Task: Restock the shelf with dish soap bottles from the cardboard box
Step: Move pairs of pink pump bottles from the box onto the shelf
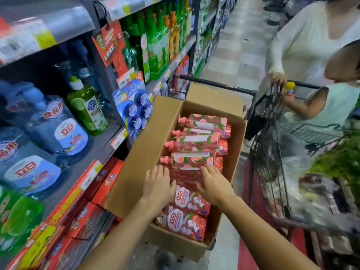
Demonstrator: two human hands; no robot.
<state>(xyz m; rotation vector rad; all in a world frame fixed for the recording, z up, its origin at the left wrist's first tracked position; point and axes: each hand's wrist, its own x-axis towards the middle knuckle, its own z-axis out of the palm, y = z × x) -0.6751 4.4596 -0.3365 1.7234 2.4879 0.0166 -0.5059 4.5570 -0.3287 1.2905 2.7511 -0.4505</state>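
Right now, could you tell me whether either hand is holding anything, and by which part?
Nothing is held yet: the left hand and right hand rest with straight fingers on a pink bottle in the cardboard box.

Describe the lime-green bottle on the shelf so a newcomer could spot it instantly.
Start at the open cardboard box of pink bottles, then look left to the shelf level with the box's far end. There stands the green bottle, upright near the shelf's front edge, just left of a hanging blue pack. Its neighbours are blue; it alone is green, with lime slices pictured and a white cap.
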